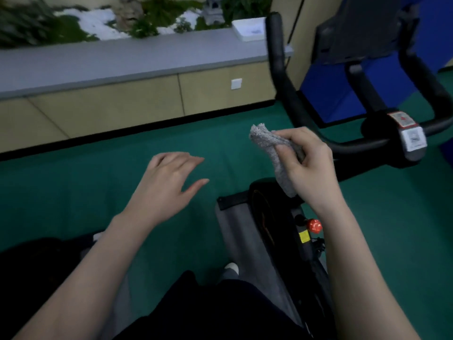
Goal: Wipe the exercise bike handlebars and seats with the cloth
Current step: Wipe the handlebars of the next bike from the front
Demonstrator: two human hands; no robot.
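Note:
A folded grey cloth (270,148) is gripped in my right hand (308,163), held just left of the near end of the black handlebar (289,94) of the exercise bike. The handlebar curves up at the left and runs right to a clamp with stickers (408,133). A dark console (360,30) stands above it. My left hand (169,177) hovers over the green floor with fingers spread and relaxed, holding nothing. The bike frame with a red knob (314,225) lies below my right wrist. No seat is in view.
A low beige cabinet with a grey top (134,60) runs along the back, with plants behind it and a white tray (250,29) on its right end. A blue panel (343,94) stands behind the bike. A grey mat (235,231) lies under the bike on the green floor.

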